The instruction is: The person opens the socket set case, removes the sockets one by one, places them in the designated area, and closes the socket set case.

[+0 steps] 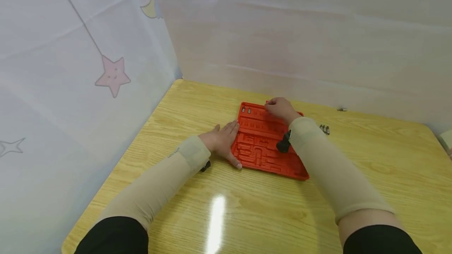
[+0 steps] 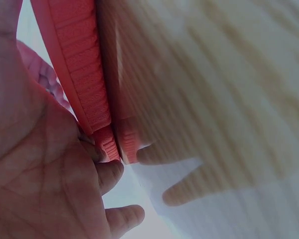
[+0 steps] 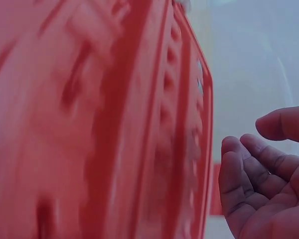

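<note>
A red moulded plastic tool case [image 1: 275,169] lies on the table, its recesses facing up. Two small metal sockets [image 1: 249,110] stand in its far-left row. My left hand [image 1: 224,140] rests against the case's left edge, fingers extended and thumb spread at the near corner. In the left wrist view its palm [image 2: 45,164] is beside the red side wall [image 2: 84,79]. Over the far edge of the case is my right hand [image 1: 280,109]. In the right wrist view its fingers [image 3: 234,174] bend loosely, thumb apart, with nothing seen between them.
Several small metal sockets [image 1: 325,129] lie grouped on the wooden table [image 1: 169,214] to the right of the case. Another metal piece [image 1: 341,109] lies farther back, close to the pale wall sheet [image 1: 300,42]. A patterned sheet [image 1: 63,101] borders the left.
</note>
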`<state>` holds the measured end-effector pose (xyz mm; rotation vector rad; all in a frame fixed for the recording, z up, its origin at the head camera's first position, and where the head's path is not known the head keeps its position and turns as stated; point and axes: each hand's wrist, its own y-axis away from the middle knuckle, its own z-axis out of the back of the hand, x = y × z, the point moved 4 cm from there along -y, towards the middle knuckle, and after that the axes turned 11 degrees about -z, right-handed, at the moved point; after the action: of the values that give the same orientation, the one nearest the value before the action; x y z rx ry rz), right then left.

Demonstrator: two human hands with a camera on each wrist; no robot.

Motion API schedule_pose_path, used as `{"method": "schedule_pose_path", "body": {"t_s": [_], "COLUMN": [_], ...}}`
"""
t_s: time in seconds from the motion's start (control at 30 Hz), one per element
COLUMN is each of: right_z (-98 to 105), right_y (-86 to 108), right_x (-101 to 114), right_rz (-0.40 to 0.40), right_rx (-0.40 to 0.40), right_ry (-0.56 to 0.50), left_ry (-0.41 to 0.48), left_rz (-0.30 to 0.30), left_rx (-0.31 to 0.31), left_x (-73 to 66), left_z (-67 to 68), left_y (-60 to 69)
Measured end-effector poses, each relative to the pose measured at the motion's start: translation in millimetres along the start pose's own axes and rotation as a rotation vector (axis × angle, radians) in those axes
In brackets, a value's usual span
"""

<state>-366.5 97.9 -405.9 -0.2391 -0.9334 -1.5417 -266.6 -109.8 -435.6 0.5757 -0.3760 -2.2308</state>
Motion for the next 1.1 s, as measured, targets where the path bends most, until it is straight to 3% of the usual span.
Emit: {"method": "schedule_pose_path", "body": {"t_s": [0.4, 0.67, 0.73, 0.93, 1.03, 1.1], "right_z": [-36.4, -44.0, -44.7, -44.6, -46.2, -48.5], "right_y": [-19.1, -20.4, -20.9, -22.0, -24.1, -25.0], "right_x": [16.2, 19.6, 19.8, 18.2, 16.4, 15.2], "right_rz": [-0.041, -0.077, -0.106, -0.212, -0.21, -0.203], "right_rx": [-0.049, -0.071, -0.054, -0.042, -0.062, -0.078], "right_ry": [-0.05, -0.002, -0.07, -0.436, -0.514, -0.51], "left_ry": [-0.027, -0.034, -0.037, -0.047, -0.052, -0.049], "left_rz": [-0.006, -0.019, -0.018, -0.015, -0.021, -0.023], "left_rx": [-0.006, -0.003, -0.001, -0.001, -0.002, -0.006], "left_x": [-3.3, -10.3, -10.4, -8.6, -7.5, -6.8], "left_z": [-1.3, -0.5, -0.5, 0.4, 0.6, -0.4], "left_y": [-2.8, -7.2, -8.3, -12.2, -12.8, -12.6]}}
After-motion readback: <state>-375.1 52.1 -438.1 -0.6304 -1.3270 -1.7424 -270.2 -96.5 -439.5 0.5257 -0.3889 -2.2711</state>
